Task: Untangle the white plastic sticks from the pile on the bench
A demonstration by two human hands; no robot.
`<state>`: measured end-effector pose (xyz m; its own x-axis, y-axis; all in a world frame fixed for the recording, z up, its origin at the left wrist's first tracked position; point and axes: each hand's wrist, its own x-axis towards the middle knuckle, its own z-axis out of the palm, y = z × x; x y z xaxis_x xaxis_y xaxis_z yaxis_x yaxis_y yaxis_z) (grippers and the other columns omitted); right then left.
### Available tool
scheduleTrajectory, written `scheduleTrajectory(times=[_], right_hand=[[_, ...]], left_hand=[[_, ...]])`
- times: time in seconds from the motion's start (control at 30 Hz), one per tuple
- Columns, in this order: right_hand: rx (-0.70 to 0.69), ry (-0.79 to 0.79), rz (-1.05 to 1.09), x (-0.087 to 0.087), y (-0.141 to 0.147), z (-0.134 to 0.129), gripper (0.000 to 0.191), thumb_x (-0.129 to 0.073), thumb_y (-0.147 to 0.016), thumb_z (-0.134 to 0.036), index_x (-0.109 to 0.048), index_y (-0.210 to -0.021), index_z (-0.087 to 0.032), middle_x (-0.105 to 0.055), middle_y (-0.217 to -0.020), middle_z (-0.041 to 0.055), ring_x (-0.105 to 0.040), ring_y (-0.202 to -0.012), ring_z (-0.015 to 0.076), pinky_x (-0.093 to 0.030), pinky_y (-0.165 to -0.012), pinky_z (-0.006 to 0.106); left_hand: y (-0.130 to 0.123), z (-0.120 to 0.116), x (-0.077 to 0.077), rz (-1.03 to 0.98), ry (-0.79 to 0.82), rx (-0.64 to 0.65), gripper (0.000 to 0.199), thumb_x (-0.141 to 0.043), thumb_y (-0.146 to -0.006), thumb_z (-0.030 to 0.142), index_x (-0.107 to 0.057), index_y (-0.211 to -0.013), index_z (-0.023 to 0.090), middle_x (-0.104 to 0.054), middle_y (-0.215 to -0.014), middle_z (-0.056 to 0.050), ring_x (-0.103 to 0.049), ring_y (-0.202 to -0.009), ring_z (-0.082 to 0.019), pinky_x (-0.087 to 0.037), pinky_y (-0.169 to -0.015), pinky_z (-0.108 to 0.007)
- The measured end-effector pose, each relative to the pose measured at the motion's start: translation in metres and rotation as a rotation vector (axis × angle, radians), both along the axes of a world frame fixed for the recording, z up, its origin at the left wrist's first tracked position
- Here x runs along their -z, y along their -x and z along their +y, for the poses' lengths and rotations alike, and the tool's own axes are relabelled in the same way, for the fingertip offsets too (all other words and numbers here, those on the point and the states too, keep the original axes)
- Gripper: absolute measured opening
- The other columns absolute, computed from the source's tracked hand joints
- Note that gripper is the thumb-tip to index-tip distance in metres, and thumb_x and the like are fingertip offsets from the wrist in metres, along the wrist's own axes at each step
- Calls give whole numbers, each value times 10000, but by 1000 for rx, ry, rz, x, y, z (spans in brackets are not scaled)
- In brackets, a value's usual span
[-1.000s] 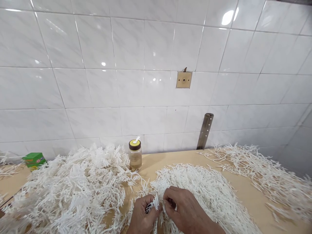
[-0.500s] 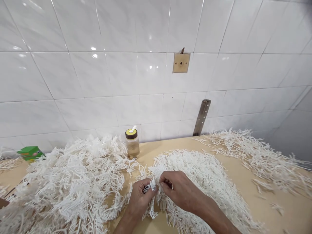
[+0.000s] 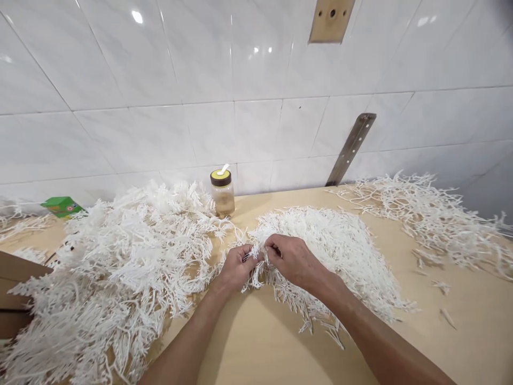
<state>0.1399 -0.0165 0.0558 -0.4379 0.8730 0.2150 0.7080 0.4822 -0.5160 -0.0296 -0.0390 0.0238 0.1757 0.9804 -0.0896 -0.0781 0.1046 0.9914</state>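
Observation:
My left hand (image 3: 237,266) is closed on a white frilly strand (image 3: 256,251) that looks like plastic greenery, its small tips poking out above the fingers. Close beside it, my right hand (image 3: 289,258) pinches with thumb and forefinger at the same spot; what lies between those fingertips is too small to make out. Both hands are at the left edge of a dense mat of white sprigs (image 3: 336,243) lying on the table (image 3: 256,331). To the left spreads a large loose heap of white branching strands (image 3: 132,267), trailing toward my left hand.
A clear jar with a yellow and dark lid (image 3: 223,195) stands behind the hands. A green box (image 3: 62,206) sits far left, above a brown box-like object (image 3: 18,289). Thin white stems (image 3: 433,219) lie at right. A metal bracket (image 3: 352,149) leans against the tiled wall (image 3: 256,128).
The view has tilted down, so the table and hands appear higher and more forearm shows. Both hands stay together at the mat's left edge, still working the white strand.

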Motion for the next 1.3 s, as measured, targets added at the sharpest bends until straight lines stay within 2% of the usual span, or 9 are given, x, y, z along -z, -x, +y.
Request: scheduleTrajectory(times=[0.13, 0.2, 0.37, 0.5, 0.63, 0.73, 0.8, 1.07, 1.3], right_hand=[[256, -19, 29, 2, -9, 10, 152, -447, -853, -136, -573, -783, -183, -630, -685, 29, -552, -605, 141, -394, -587, 271], [299, 11, 100, -1, -17, 14, 113, -471, -850, -172, -581, -825, -187, -635, -694, 24, -579, -616, 149, -411, -570, 267], [237, 244, 280, -14, -31, 8, 136, -512, -857, -294, -592, -898, -192, -644, -708, 16, -579, -516, 120, -443, -477, 240], [119, 207, 261, -21, -27, -4, 147, -532, -862, -332, -597, -814, -209, -620, -664, -2, -527, -515, 114, -434, -475, 242], [30, 175, 194, -22, -19, -9, 204, -535, -880, -347, -665, -797, -214, -671, -740, 16, -578, -608, 138, -469, -583, 277], [41, 152, 192, -17, -13, -8, 243, -534, -890, -376, -711, -836, -219, -713, -828, 30, -613, -683, 154, -478, -651, 291], [63, 164, 207, -13, -10, -7, 243, -551, -878, -385, -728, -872, -219, -721, -819, 29, -614, -663, 151, -473, -636, 283], [148, 186, 201, -7, -6, -5, 219, -560, -839, -335, -745, -811, -220, -662, -606, -7, -560, -510, 128, -416, -543, 259], [162, 161, 162, -3, -5, -4, 191, -537, -836, -256, -719, -794, -216, -646, -597, -21, -530, -494, 112, -384, -530, 244]], left_hand=[[2, 0, 3, 45, -62, 45, 402, -722, -726, 517, -587, -682, 141, -443, -571, 42, -332, -505, -63, -263, -472, -198], [2, -1, 4, 54, -58, 12, 415, -720, -726, 527, -595, -672, 135, -444, -567, 40, -346, -507, -63, -269, -474, -197], [0, -1, 4, -51, 20, -16, 412, -731, -718, 527, -664, -770, 124, -535, -589, 12, -438, -496, -83, -355, -477, -210], [-2, 0, 5, -138, 36, -13, 442, -761, -684, 516, -691, -867, 119, -618, -660, -26, -520, -521, -114, -431, -496, -236], [-2, 3, 12, -49, -79, -58, 380, -735, -714, 501, -672, -762, 129, -572, -624, -7, -491, -537, -104, -402, -515, -223], [-3, 4, 16, 60, -209, -118, 333, -694, -763, 459, -625, -675, 146, -500, -598, 18, -437, -558, -95, -358, -534, -213], [-4, 4, 18, 113, -258, -157, 321, -670, -784, 431, -596, -640, 153, -466, -581, 28, -408, -556, -93, -335, -534, -214], [-9, 2, 23, 183, -252, -189, 243, -622, -809, 372, -616, -697, 156, -465, -586, 28, -392, -562, -102, -328, -539, -216], [-13, 0, 25, 226, -275, -227, 206, -612, -808, 347, -623, -730, 157, -525, -645, 13, -445, -607, -114, -368, -567, -216]])
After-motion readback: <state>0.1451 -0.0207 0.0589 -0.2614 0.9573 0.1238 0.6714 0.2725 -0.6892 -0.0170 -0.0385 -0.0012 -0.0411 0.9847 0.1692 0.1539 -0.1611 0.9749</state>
